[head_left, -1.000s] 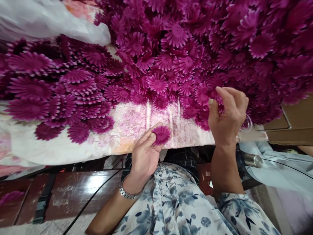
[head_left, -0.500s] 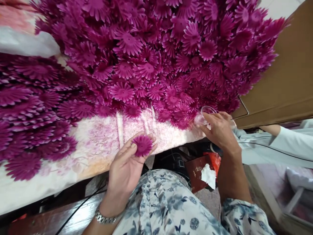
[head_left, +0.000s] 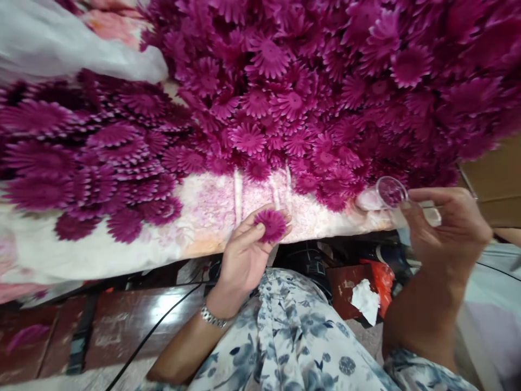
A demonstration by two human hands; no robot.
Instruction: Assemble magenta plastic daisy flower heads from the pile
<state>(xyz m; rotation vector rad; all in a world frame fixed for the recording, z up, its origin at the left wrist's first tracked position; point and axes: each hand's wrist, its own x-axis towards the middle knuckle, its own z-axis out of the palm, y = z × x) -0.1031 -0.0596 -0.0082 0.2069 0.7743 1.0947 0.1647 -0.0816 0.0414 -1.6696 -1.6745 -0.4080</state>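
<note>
A single purple flower (head_left: 270, 226) lies in the fingers of my left hand (head_left: 248, 258), its face turned up, above the near edge of the cloth-covered table (head_left: 211, 203). At the right, my right hand (head_left: 445, 222) has its thumb and fingers pinched on the rim of a small clear cup (head_left: 391, 191), which is tilted over the table edge. Beside the cup sits a pale, pinkish rounded object (head_left: 369, 200); what it is I cannot make out. A large heap of purple flowers (head_left: 293, 103) fills the table behind both hands.
Stacked purple flowers (head_left: 118, 146) lie at the left, with a white plastic bag (head_left: 81, 46) behind them. A cardboard box (head_left: 494, 179) stands at the right. Below the table are a red bag (head_left: 382, 282), white paper (head_left: 365, 302) and a dark red wooden surface (head_left: 122, 326).
The view has swung left, so the things appear farther right. My right hand has moved away from my left, and the cup's rim now shows more fully. The flower stays in my left hand.
</note>
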